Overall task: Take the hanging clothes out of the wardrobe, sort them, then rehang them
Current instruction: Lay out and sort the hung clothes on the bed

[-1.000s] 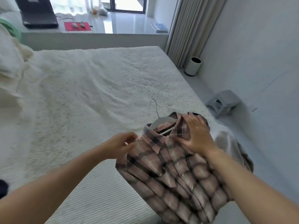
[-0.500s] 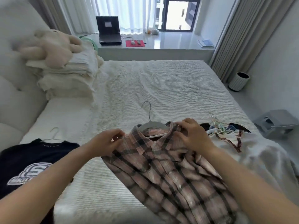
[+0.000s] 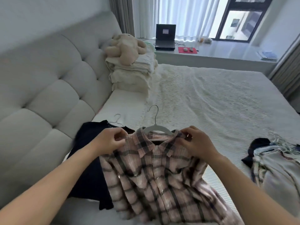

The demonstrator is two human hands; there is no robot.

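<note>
Head view: pink-and-grey plaid button-up shirt [image 3: 155, 172] on a white plastic hanger with a metal hook [image 3: 156, 127] lies at 6 o'clock on the white textured bedspread [image 3: 219, 101], its left edge overlapping a dark navy garment [image 3: 90, 159] at 8 o'clock that carries its own thin wire hanger [image 3: 117, 121]. Left hand [image 3: 110, 141] pinches the shirt's left shoulder by the collar; right hand [image 3: 195, 143] pinches the right collar/shoulder, fingers curled on cloth, both grasping. Risks, as I judge them: a lift from the fabric alone could let the hanger slip out of the neck, esp. w/ the front placket looking partly open; the hook at 12 o'clock could snag the bedspread's weave if dragged; the shirt hem could pull the navy garment along, since they overlap; uneven pull from one hand would tip the hanger and drop a shoulder. Edges and room: grey tufted headboard [image 3: 48, 95] closes off 9 to 10 o'clock, stack of cream folded blankets w/ a beige plush toy [image 3: 129, 65] sits at 11 o'clock, heap of mixed clothes w/ hangers [image 3: 276, 158] crowds 3 to 4 o'clock near the bed edge. Open bedspread runs 12 to 2 o'clock, the best room for moving the shirt; bed's near edge sits under the forearms, so the hem may hang off there, can't tell.
</note>
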